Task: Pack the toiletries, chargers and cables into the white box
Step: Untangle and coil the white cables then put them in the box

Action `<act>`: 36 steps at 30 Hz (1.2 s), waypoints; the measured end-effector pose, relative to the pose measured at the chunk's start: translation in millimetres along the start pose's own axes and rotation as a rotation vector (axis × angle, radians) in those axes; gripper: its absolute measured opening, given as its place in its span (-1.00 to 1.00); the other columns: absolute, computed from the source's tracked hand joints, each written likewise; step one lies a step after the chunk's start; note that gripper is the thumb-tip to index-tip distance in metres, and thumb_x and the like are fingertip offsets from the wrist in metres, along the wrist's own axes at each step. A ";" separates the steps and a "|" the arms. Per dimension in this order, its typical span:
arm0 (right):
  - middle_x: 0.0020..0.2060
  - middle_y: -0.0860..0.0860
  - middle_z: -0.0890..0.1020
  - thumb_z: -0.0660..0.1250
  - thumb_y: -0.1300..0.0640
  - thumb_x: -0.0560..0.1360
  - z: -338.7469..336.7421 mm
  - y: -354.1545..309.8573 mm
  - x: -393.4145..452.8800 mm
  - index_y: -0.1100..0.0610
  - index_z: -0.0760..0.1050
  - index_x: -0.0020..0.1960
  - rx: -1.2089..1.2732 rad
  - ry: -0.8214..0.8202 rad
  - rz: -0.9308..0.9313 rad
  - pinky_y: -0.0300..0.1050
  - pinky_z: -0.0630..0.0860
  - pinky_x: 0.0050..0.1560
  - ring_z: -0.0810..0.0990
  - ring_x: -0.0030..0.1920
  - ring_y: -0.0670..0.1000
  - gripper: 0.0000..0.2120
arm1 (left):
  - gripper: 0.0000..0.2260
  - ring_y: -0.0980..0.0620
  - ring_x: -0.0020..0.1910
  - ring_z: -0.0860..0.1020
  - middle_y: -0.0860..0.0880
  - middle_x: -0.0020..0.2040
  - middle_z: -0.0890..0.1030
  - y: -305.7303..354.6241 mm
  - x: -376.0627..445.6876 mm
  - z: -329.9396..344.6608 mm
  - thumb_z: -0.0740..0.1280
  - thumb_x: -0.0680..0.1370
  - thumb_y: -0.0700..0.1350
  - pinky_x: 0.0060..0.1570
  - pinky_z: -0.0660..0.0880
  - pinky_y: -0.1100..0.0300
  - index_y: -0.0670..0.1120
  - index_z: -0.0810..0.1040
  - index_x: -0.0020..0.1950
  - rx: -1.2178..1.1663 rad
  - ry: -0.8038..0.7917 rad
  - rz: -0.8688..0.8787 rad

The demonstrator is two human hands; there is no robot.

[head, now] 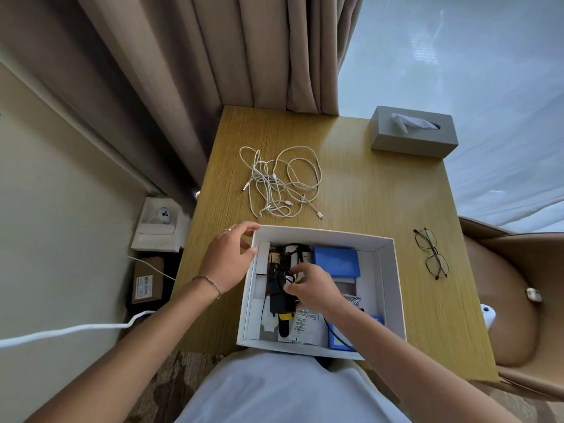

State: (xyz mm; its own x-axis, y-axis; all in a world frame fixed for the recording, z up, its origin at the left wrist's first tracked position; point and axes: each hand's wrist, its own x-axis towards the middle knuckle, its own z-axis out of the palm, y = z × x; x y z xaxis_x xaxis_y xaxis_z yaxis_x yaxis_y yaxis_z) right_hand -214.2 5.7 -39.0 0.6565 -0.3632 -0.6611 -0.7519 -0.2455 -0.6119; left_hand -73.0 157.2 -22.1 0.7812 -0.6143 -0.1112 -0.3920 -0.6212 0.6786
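Gripping black item [279, 293], right hand [314, 288] inside white box [393, 288]

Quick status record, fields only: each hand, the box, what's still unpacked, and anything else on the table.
left hand: holds the far-left rim of the white box
right hand: inside the box, gripping a black item
box contents: dark bottles, blue box, printed sachets
unpacked: tangled white cables on the table, beyond the box
other: tissue box, glasses
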 end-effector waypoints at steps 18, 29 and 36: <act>-0.13 -0.08 0.75 0.26 0.14 0.54 -52.7 -61.7 -6.2 0.02 0.69 0.03 -0.337 0.433 -0.415 -0.05 0.62 -0.15 0.67 -0.17 0.01 -0.77 | -0.85 0.17 -0.13 0.58 0.14 -0.12 0.62 15.2 72.4 -14.9 0.33 0.56 -0.18 -0.24 0.50 0.29 0.06 0.63 0.01 0.059 0.076 -0.026; -0.07 -0.12 0.74 0.29 0.18 0.53 -79.0 -79.3 34.2 0.00 0.69 0.06 -0.206 0.427 -0.352 -0.14 0.61 -0.09 0.67 -0.09 -0.09 -0.77 | -0.75 0.08 -0.32 0.55 0.06 -0.22 0.69 -1.7 139.8 14.1 0.40 0.55 0.03 -0.21 0.55 0.19 -0.11 0.71 -0.18 0.199 -0.368 -0.278; 0.16 -0.18 0.66 0.39 0.14 0.53 -84.0 -86.0 40.1 -0.06 0.54 0.32 -0.057 0.378 -0.476 -0.04 0.57 0.20 0.60 0.12 -0.17 -0.63 | -0.77 0.22 0.01 0.59 0.11 -0.01 0.66 45.9 110.6 -24.2 0.43 0.53 -0.10 -0.02 0.45 0.37 -0.03 0.67 -0.34 -0.260 0.008 0.042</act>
State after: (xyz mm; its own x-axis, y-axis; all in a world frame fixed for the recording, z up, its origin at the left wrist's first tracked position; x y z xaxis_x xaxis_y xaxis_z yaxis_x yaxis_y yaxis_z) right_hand -128.3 -63.3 23.6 0.8625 -0.4930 -0.1141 -0.3896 -0.5030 -0.7715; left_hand 7.1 72.5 14.3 0.7712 -0.6324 -0.0737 -0.2869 -0.4484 0.8465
